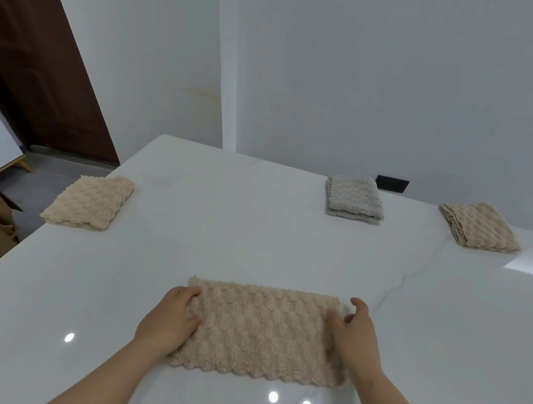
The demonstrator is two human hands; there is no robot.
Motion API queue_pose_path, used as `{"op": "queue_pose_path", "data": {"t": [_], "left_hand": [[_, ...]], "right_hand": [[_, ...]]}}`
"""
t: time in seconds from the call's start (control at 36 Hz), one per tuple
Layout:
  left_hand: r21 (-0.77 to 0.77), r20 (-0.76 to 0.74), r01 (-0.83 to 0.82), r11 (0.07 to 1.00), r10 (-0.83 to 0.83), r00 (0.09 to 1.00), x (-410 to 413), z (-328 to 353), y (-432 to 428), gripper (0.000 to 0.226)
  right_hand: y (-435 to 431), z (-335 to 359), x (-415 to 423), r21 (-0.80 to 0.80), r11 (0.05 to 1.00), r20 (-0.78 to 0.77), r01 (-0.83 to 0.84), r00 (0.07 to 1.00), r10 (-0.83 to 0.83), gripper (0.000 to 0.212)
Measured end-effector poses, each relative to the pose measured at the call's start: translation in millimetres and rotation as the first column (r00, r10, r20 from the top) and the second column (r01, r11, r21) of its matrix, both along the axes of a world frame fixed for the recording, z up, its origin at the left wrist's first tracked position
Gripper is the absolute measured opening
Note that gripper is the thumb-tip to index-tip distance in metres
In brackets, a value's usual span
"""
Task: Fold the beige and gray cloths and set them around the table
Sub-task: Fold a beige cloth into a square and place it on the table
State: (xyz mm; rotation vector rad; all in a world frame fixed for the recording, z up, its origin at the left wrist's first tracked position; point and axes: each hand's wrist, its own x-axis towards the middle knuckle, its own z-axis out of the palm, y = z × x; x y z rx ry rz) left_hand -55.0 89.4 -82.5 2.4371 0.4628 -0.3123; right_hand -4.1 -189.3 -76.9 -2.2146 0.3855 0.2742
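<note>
Cloths: three folded and placed on table [256, 227]. Left edge, beige cloth [89, 201]; far side, gray cloth [354, 197]; far right, second beige [479, 226]. Fourth beige [261, 331] lies near me, folded to a strip, needs another fold plus placing, I judge. My left hand [170, 318] rests flat on its left end, fingers spread. My right hand [355, 334] pinches its right end, thumb raised.
</note>
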Motion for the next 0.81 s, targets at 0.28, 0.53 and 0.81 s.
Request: {"op": "queue_pose_path", "data": {"t": [0.28, 0.53, 0.81], "left_hand": [[0.269, 0.169, 0.292, 0.918, -0.344, 0.924, -1.7, 20.5, -67.8, 0.045], [0.298, 0.021, 0.400, 0.867, -0.424, 0.905, -16.1, -0.2, -108.9, 0.045], [-0.053, -0.138, 0.359, 0.932, -0.363, 0.921, 0.1, 13.8, -101.7, 0.049]], "right_hand": [[-0.9, 1.9, -16.5, -0.024, 0.992, -0.269, -0.123, 0.957, 0.112, 0.031], [-17.1, 3.1, -27.1, 0.126, 0.991, -0.136, 0.055, 0.990, -0.038, 0.028], [-12.7, 28.6, -31.4, 0.466, 0.875, -0.091, 0.130, 0.991, -0.098, 0.006]]}}
